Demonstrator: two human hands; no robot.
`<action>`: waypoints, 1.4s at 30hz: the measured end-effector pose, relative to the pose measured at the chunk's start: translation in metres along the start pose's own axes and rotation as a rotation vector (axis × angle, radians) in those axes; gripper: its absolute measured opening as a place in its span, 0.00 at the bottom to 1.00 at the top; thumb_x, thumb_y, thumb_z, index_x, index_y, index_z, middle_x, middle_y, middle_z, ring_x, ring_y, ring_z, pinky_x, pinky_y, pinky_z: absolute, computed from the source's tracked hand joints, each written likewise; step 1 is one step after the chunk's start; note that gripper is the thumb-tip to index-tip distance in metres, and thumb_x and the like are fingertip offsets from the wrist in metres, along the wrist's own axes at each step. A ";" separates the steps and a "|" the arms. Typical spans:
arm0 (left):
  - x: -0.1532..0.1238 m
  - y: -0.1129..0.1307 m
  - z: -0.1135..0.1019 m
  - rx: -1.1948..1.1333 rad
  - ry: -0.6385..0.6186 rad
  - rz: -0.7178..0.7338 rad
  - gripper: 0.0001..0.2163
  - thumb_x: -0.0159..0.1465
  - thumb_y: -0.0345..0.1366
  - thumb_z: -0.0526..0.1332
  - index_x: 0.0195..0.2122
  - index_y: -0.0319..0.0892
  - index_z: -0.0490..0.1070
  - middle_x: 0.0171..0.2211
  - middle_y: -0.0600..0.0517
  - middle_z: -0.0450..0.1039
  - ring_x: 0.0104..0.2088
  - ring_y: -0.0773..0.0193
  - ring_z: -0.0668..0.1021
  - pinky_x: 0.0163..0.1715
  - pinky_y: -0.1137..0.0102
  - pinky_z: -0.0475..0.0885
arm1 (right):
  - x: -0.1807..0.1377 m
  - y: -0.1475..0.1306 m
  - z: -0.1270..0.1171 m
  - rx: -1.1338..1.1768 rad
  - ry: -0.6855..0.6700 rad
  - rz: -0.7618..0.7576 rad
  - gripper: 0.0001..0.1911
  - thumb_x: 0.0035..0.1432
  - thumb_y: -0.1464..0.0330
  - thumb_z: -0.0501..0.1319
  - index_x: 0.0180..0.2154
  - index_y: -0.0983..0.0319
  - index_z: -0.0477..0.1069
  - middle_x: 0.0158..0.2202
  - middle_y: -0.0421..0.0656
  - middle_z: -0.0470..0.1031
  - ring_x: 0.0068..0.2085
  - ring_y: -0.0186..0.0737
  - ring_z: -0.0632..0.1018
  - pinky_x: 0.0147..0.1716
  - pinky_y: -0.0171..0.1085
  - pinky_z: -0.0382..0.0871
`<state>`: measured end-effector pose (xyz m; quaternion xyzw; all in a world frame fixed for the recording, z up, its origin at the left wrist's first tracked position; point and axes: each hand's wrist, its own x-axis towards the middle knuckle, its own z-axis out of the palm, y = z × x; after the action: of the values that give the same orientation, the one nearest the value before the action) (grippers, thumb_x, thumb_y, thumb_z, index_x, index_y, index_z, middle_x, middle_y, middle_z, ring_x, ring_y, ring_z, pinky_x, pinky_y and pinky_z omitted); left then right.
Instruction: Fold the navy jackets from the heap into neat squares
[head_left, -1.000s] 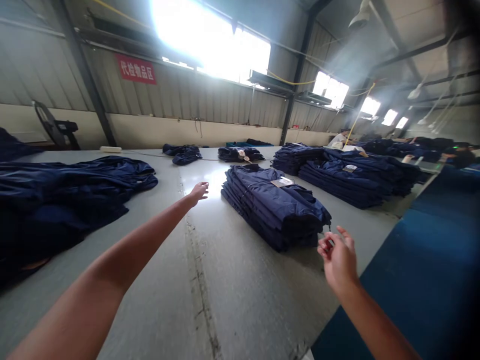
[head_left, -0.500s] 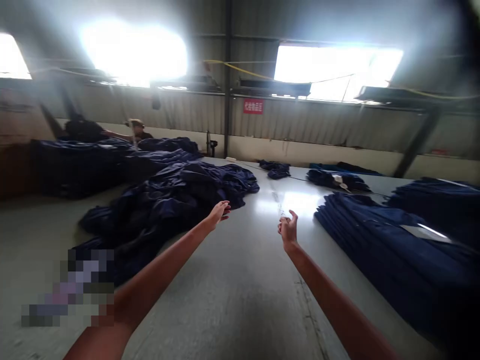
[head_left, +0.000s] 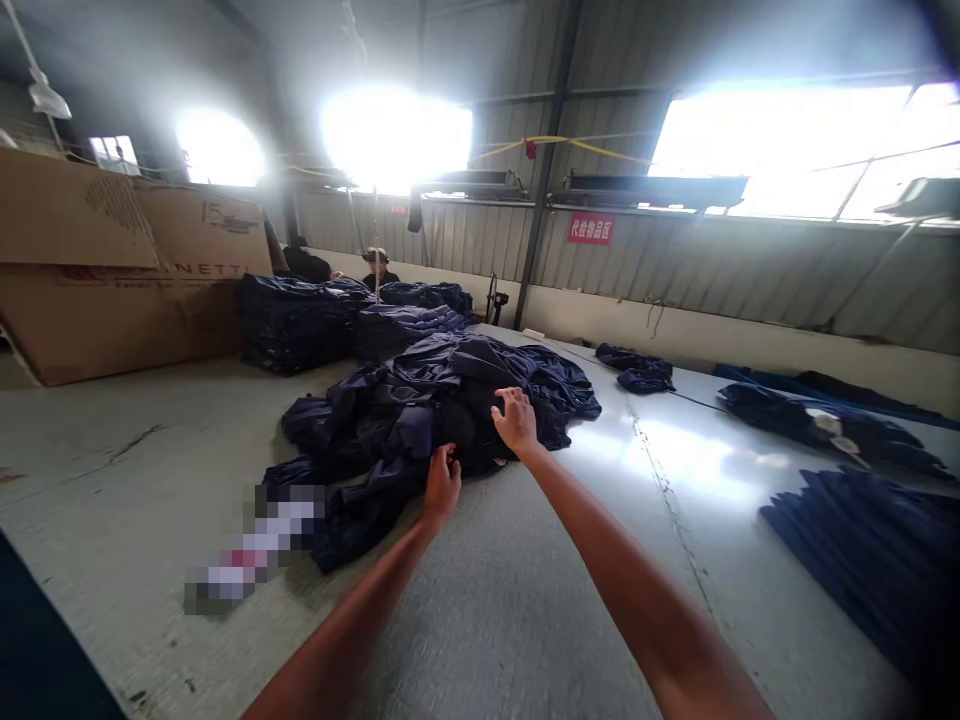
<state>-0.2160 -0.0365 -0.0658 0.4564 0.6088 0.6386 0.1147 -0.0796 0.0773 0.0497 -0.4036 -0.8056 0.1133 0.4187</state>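
A crumpled heap of navy work garments (head_left: 405, 400) lies on the grey table (head_left: 157, 480). My right hand (head_left: 516, 422) rests on top of the heap with its fingers spread. My left hand (head_left: 442, 485) presses into the heap's near edge, its fingers sunk in the dark cloth. I cannot tell whether that hand is pinching any fabric. A pixelated patch (head_left: 259, 540) hides a small area at the heap's near left side.
Folded navy garments (head_left: 862, 560) lie at the lower right, with a tagged bundle (head_left: 825, 425) and a small bundle (head_left: 636, 368) beyond. Navy stacks (head_left: 300, 320) and large cardboard sheets (head_left: 112, 260) stand far left. A person (head_left: 379, 268) sits behind them.
My view has swung left, bringing the cardboard sheets in. Both hands have come down from just above the table and now touch the heap.
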 end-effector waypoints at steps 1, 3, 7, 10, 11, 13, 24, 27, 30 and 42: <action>-0.003 -0.005 0.001 0.026 -0.007 0.014 0.12 0.66 0.31 0.56 0.50 0.46 0.67 0.52 0.44 0.72 0.54 0.49 0.75 0.62 0.55 0.68 | 0.007 -0.010 0.008 -0.048 -0.039 -0.058 0.16 0.63 0.70 0.61 0.52 0.57 0.74 0.58 0.50 0.74 0.60 0.50 0.72 0.62 0.49 0.63; -0.007 -0.014 0.003 0.074 -0.016 0.036 0.14 0.66 0.32 0.55 0.53 0.47 0.66 0.54 0.43 0.72 0.55 0.48 0.75 0.62 0.55 0.69 | 0.024 -0.027 0.022 -0.116 -0.096 -0.151 0.18 0.65 0.71 0.60 0.55 0.57 0.73 0.63 0.50 0.71 0.64 0.50 0.69 0.67 0.50 0.56; -0.006 -0.025 0.005 0.155 -0.011 0.064 0.17 0.67 0.33 0.54 0.57 0.48 0.64 0.55 0.43 0.71 0.56 0.47 0.76 0.61 0.55 0.71 | 0.063 -0.042 0.038 -0.320 -0.041 -0.212 0.30 0.67 0.72 0.57 0.69 0.62 0.60 0.73 0.56 0.58 0.74 0.54 0.54 0.72 0.59 0.39; -0.004 -0.031 0.007 0.196 -0.006 0.080 0.17 0.67 0.33 0.54 0.57 0.49 0.64 0.53 0.42 0.72 0.55 0.47 0.77 0.60 0.54 0.72 | 0.086 -0.030 0.035 -0.498 -0.052 -0.048 0.31 0.68 0.73 0.53 0.71 0.65 0.59 0.65 0.61 0.69 0.69 0.59 0.63 0.69 0.65 0.42; -0.004 -0.032 0.008 0.206 -0.007 0.084 0.17 0.67 0.33 0.54 0.57 0.49 0.64 0.53 0.42 0.72 0.55 0.47 0.78 0.60 0.54 0.73 | 0.089 -0.023 0.033 -0.515 -0.094 -0.006 0.28 0.68 0.74 0.51 0.68 0.65 0.63 0.59 0.60 0.75 0.65 0.58 0.70 0.67 0.64 0.47; -0.003 -0.034 0.010 0.220 -0.013 0.092 0.18 0.67 0.32 0.55 0.57 0.50 0.65 0.53 0.42 0.72 0.56 0.48 0.78 0.60 0.55 0.73 | 0.084 -0.006 0.027 -0.521 -0.176 -0.007 0.25 0.68 0.77 0.49 0.61 0.64 0.72 0.50 0.57 0.80 0.55 0.53 0.78 0.62 0.57 0.58; -0.018 -0.002 0.008 0.271 -0.181 0.324 0.15 0.69 0.28 0.54 0.55 0.47 0.68 0.50 0.47 0.74 0.52 0.56 0.77 0.56 0.61 0.74 | -0.074 0.055 -0.036 -0.460 -0.366 -0.339 0.18 0.69 0.79 0.52 0.51 0.60 0.75 0.45 0.47 0.77 0.50 0.46 0.74 0.52 0.41 0.63; -0.026 0.008 0.010 0.293 -0.240 0.401 0.13 0.67 0.27 0.56 0.50 0.47 0.71 0.49 0.47 0.74 0.53 0.53 0.76 0.57 0.58 0.72 | -0.120 0.064 -0.056 -0.417 -0.389 -0.369 0.18 0.67 0.82 0.51 0.45 0.61 0.75 0.42 0.47 0.76 0.47 0.45 0.73 0.48 0.40 0.66; -0.029 0.011 0.010 0.313 -0.250 0.427 0.11 0.65 0.26 0.57 0.46 0.47 0.71 0.49 0.45 0.74 0.55 0.50 0.75 0.58 0.55 0.71 | -0.158 0.064 -0.074 -0.294 -0.345 -0.404 0.16 0.69 0.80 0.50 0.42 0.59 0.73 0.40 0.47 0.74 0.47 0.47 0.73 0.45 0.41 0.69; -0.019 0.019 0.004 0.514 -0.254 0.654 0.29 0.65 0.20 0.54 0.63 0.52 0.71 0.74 0.48 0.58 0.76 0.51 0.54 0.74 0.47 0.49 | -0.143 0.063 -0.086 0.076 0.012 -0.054 0.24 0.67 0.75 0.49 0.60 0.59 0.68 0.57 0.52 0.72 0.56 0.48 0.76 0.57 0.49 0.71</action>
<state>-0.1954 -0.0514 -0.0582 0.7140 0.5524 0.4077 -0.1373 0.0678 -0.0018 -0.0126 -0.3662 -0.8087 0.1302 0.4416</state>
